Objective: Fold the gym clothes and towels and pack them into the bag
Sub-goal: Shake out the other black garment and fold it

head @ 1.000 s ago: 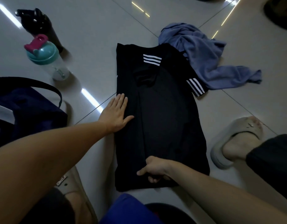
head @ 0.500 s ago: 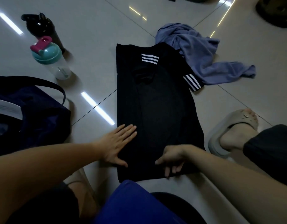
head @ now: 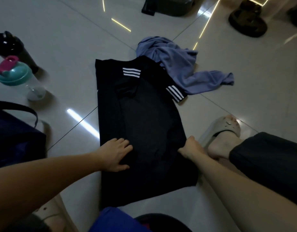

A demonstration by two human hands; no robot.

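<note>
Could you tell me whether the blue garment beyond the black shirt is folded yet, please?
Not folded: the blue garment lies crumpled in loose, twisted bunches on the floor, one end trailing sideways.

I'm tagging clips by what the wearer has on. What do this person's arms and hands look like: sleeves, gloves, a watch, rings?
Both are bare: no sleeve shows on the left forearm or the right forearm. The left hand and right hand wear no gloves, and no watch, band or ring is visible, though the light is dim.
</note>
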